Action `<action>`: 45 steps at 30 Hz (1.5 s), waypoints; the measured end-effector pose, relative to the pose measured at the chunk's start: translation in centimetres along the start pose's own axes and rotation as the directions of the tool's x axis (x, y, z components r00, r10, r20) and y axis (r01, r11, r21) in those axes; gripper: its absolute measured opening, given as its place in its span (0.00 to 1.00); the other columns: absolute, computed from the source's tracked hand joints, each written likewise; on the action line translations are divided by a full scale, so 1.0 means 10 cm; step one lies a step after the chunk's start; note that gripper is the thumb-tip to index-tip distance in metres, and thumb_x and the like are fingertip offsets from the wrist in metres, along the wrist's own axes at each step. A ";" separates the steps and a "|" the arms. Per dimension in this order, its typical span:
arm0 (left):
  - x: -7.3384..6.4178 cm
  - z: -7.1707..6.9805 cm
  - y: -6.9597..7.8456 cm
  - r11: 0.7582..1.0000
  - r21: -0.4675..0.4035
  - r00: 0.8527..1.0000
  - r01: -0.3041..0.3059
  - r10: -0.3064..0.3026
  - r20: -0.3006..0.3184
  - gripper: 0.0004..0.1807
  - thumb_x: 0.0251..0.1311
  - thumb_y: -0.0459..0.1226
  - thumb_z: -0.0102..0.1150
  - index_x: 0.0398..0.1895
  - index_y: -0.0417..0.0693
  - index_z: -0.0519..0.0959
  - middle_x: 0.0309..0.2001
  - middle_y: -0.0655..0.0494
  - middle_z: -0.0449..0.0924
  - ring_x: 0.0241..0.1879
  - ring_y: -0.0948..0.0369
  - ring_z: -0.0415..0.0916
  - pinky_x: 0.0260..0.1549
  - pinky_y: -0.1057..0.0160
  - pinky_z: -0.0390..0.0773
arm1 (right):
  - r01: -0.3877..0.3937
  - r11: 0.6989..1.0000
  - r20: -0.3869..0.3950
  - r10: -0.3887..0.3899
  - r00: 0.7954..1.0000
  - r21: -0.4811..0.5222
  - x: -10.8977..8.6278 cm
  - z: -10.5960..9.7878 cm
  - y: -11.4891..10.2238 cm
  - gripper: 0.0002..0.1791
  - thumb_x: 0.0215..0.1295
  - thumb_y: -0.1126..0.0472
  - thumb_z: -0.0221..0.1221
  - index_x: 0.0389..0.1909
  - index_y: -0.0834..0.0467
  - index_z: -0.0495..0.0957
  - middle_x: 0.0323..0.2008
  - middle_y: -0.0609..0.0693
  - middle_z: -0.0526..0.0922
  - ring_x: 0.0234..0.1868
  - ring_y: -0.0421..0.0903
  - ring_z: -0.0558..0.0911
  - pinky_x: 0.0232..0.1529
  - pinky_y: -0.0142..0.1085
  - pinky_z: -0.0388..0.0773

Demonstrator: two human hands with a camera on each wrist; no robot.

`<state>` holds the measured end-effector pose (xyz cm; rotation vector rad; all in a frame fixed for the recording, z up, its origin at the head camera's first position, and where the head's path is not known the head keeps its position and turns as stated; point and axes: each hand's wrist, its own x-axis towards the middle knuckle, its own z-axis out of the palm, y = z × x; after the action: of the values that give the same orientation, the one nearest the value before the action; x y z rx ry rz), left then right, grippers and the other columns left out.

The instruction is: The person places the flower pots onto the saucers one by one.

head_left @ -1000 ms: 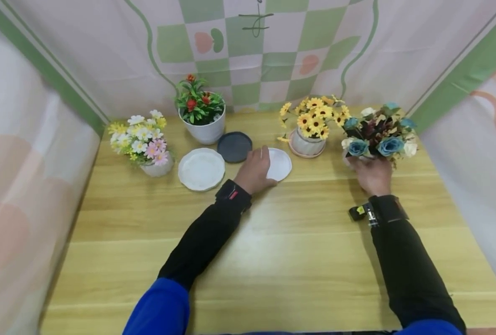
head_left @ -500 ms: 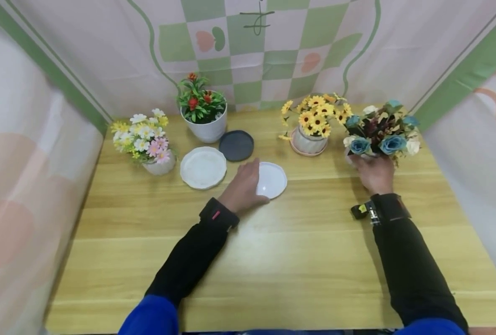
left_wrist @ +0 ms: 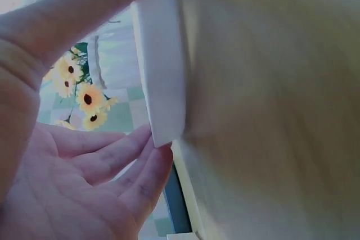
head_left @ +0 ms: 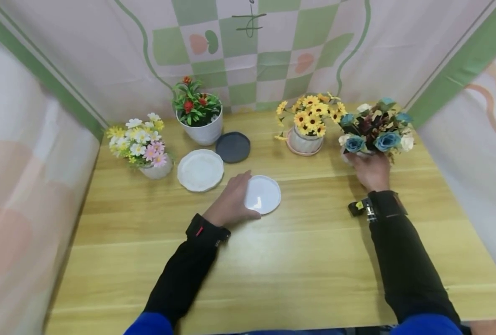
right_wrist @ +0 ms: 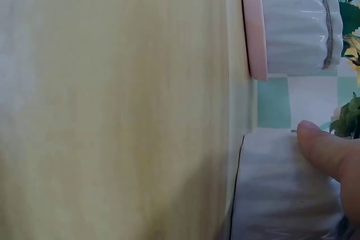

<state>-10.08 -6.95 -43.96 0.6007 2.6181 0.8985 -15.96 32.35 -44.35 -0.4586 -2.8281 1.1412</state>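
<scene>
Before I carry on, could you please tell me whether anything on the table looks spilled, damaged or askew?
Nothing stands out: every pot is standing, no saucer shows visible damage, and I see no spill on the table. The right hand hides part of the rose pot.

Between the white dish (head_left: 263, 195) and the right hand (head_left: 372, 172) a free lane crossed the bench (head_left: 306, 265); the yellow flowers (head_left: 311, 116) blocked its far end.

the head view looks forward and down over the pale wooden table (head_left: 315, 270); the wrist views, rolled sideways, skim low across it, the left close to the round glossy white saucer (head_left: 263, 191). all 3 share the yellow dark-centred flowers (head_left: 312, 120).
</scene>
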 end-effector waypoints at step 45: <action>-0.02 -0.04 -0.04 1.000 -0.021 1.000 0.000 0.000 -0.015 0.69 0.46 0.47 0.86 0.84 0.33 0.48 0.81 0.36 0.58 0.81 0.42 0.56 0.84 0.49 0.56 | 0.062 0.996 0.004 -0.062 0.998 -0.061 -0.32 -0.04 0.00 0.31 0.73 0.45 0.62 0.41 0.76 0.81 0.46 0.79 0.83 0.57 0.76 0.77 0.61 0.69 0.71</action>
<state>-10.17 -7.56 -43.86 0.5905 2.6185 0.9335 -12.83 31.73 -43.86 -0.3705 -2.8634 1.0477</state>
